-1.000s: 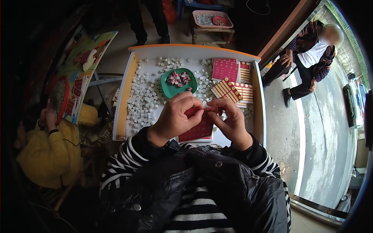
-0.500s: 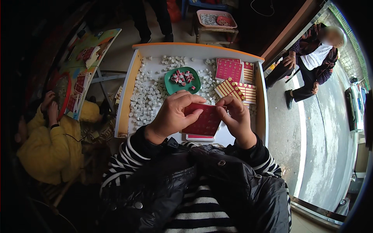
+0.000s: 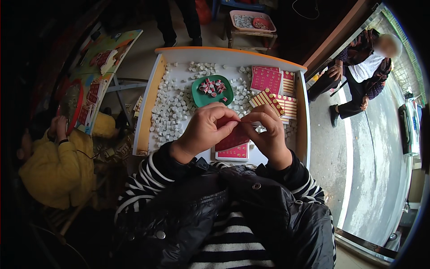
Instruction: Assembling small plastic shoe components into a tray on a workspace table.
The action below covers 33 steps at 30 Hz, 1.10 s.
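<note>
A dark red sticker sheet (image 3: 230, 140) is tilted between my two hands over the near side of the tray. Its top edge is pinched by the thumb and forefinger of my left hand (image 3: 201, 127). My right hand (image 3: 272, 136) has its thumb and fingers closed at the sheet's upper right corner. Just below lies a stack of pink and white sheets (image 3: 233, 154). Beyond my fingers, a green dish (image 3: 195, 95) holds several small red-and-white pieces (image 3: 211, 86). Small white cylinders (image 3: 172, 107) are scattered around the dish. My fingers hide part of the sheet's upper edge.
The orange-edged tray (image 3: 233, 53) has raised walls. Pink sheets (image 3: 266, 80) and cream-and-red striped cards (image 3: 286, 105) lie at its right. A person in yellow (image 3: 58, 172) works at a side table on the left; another sits outside at right. A pink basin (image 3: 242, 15) stands beyond.
The red sheet has tipped, showing less of its face and more of the stack below. My two hands' fingertips have come closer together at its top edge.
</note>
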Each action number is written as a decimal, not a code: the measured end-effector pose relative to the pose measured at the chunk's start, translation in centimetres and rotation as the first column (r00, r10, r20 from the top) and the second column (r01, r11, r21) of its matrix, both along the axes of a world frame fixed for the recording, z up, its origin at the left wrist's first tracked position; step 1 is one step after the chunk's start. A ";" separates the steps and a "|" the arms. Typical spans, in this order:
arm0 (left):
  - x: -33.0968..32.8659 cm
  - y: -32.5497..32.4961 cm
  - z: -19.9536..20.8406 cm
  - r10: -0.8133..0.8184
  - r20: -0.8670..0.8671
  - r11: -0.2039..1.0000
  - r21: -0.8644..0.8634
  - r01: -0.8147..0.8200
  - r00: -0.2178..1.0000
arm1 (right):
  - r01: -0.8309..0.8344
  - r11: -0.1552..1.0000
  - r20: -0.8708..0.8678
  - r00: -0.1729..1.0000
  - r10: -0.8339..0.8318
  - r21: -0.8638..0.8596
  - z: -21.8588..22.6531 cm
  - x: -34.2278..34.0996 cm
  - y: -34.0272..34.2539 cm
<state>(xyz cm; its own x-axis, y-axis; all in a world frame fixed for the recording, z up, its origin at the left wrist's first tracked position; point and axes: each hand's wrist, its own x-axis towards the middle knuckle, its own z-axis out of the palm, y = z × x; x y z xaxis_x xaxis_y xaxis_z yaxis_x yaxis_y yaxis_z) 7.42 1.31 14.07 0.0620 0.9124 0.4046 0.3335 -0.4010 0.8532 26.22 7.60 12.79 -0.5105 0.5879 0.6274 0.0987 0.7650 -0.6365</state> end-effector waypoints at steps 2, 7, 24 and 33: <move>0.0 -0.1 0.1 0.019 0.007 1.000 0.011 -0.019 1.000 | -0.018 0.995 0.013 1.000 0.019 -0.093 0.1 0.1 -0.1; -0.7 -0.3 0.1 0.084 -0.024 0.993 -0.079 -0.086 0.996 | -0.022 0.959 0.045 0.998 0.036 -0.281 0.4 0.7 -0.2; -0.2 0.6 -14.6 0.234 0.024 0.848 -0.495 -0.192 0.972 | 0.178 0.983 0.409 0.895 -0.181 0.046 -11.0 1.5 0.3; 0.4 0.7 -16.9 0.324 -0.170 0.879 -0.310 -0.363 0.931 | 0.060 0.998 0.436 0.899 -0.051 -0.008 -12.4 -1.7 -1.7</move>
<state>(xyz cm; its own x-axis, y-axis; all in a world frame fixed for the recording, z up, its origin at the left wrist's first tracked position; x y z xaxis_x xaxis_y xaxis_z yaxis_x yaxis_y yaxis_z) 7.78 2.02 -2.83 -0.2532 0.9636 0.0855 0.4976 0.0539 0.8657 24.48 5.86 0.39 -0.6959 0.6338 0.3376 0.4116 0.7373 -0.5357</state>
